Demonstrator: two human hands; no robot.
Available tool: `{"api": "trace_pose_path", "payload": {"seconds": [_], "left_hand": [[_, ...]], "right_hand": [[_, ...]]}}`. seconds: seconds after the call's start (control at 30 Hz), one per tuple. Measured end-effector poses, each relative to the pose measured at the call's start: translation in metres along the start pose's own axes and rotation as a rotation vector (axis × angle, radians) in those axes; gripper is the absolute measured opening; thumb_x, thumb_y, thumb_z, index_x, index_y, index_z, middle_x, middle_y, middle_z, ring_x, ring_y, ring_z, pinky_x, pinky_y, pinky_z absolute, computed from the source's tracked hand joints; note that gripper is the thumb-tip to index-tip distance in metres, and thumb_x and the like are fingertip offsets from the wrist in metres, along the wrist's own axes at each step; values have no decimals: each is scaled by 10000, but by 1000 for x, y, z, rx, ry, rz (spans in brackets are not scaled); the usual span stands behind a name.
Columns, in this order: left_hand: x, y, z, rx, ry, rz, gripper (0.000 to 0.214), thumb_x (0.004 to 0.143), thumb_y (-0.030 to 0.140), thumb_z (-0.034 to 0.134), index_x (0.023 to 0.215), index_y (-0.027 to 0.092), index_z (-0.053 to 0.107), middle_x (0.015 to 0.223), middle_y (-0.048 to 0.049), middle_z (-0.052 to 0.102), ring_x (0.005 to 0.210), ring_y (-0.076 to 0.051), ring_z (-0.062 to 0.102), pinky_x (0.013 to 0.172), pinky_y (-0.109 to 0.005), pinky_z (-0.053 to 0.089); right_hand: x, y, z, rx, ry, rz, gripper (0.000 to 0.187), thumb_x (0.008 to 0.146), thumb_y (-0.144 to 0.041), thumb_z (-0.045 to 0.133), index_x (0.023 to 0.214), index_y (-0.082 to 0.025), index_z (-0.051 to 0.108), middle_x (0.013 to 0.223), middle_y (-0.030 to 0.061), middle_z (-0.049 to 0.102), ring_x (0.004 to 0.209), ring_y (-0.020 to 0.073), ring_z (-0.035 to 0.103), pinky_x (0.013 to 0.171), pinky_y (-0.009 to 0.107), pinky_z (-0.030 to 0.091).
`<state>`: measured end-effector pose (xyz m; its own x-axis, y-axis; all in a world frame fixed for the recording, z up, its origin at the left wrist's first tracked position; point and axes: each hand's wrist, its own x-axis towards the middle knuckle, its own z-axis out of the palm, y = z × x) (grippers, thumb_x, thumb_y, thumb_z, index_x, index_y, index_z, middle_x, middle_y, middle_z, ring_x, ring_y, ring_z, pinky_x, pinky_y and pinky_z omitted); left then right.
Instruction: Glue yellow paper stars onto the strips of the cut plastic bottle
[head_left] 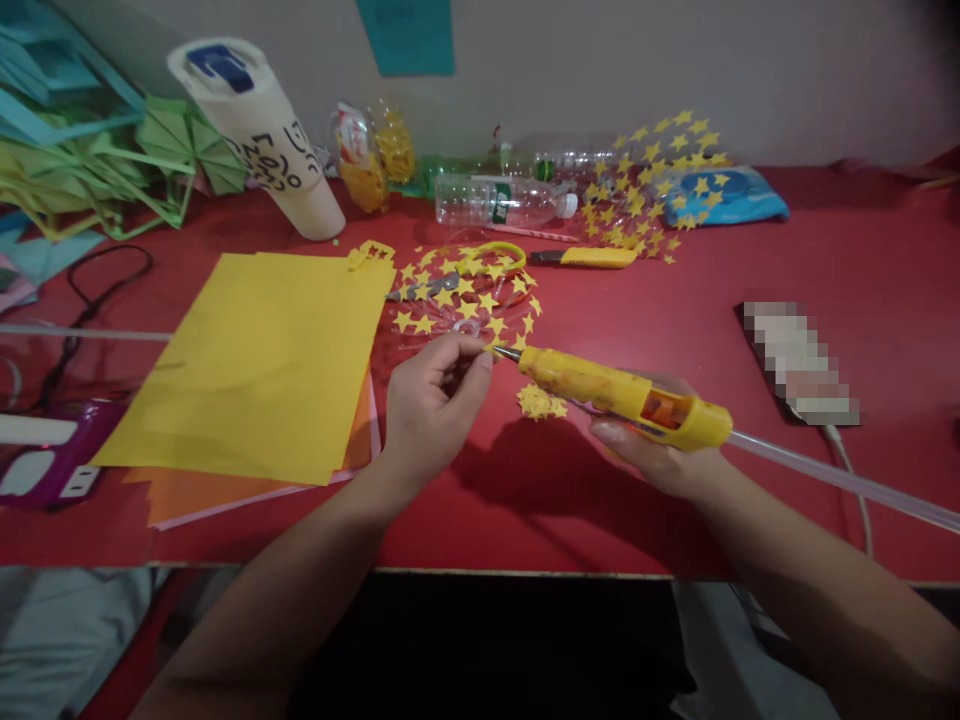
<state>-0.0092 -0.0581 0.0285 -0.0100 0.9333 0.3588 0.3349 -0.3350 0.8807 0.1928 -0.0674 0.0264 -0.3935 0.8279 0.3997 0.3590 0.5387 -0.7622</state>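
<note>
My left hand (429, 405) pinches a small yellow paper star (490, 347) between thumb and fingertips. Wrapped around the handle of a yellow hot glue gun (589, 382) is my right hand (651, 462). The gun's metal tip is at the star, and a clear glue stick (832, 475) sticks out of its back end. Just beyond my hands lies a clear plastic piece covered with yellow stars (487, 301), with yellow-handled scissors (491, 250) on or against it. A small pile of loose stars (535, 402) rests on the table under the gun.
Yellow paper sheets (262, 370) lie left on the red table (540, 500). Behind are a white tumbler (277, 150), clear bottles (472, 200), a yellow cutter knife (596, 258), a second star-covered plastic piece (637, 195) and a blue packet (739, 195). A phone (799, 360) with cable lies right.
</note>
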Motion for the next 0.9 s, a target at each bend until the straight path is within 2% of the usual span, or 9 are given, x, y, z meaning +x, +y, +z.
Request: {"api": "trace_pose_path", "payload": {"seconds": [0.27,0.47,0.9], "left_hand": [[0,0,0,14,-2,-13,99,777,181,523,690,167,567,537,47,492,454,-51,445,439,-160,380],[0,-1,0,-4,4,-4,87,780,181,530,703,164,569,532,49,486,452,-49,439,441,-158,379],[-1,-1,0,37,8,20,88,783,169,528,705,170,569,528,51,491,445,-51,447,429,-156,379]], "right_hand": [[1,-2,-1,-39,-24,20,211,820,-413,568,722,-228,591,565,-11,584,462,130,540,394,248,418],[1,-2,-2,-41,-33,-23,132,815,-342,588,744,-231,593,629,0,620,463,119,522,410,247,415],[1,-2,-1,-41,-26,-1,135,801,-339,596,710,-239,591,611,-5,602,486,134,535,440,268,421]]}}
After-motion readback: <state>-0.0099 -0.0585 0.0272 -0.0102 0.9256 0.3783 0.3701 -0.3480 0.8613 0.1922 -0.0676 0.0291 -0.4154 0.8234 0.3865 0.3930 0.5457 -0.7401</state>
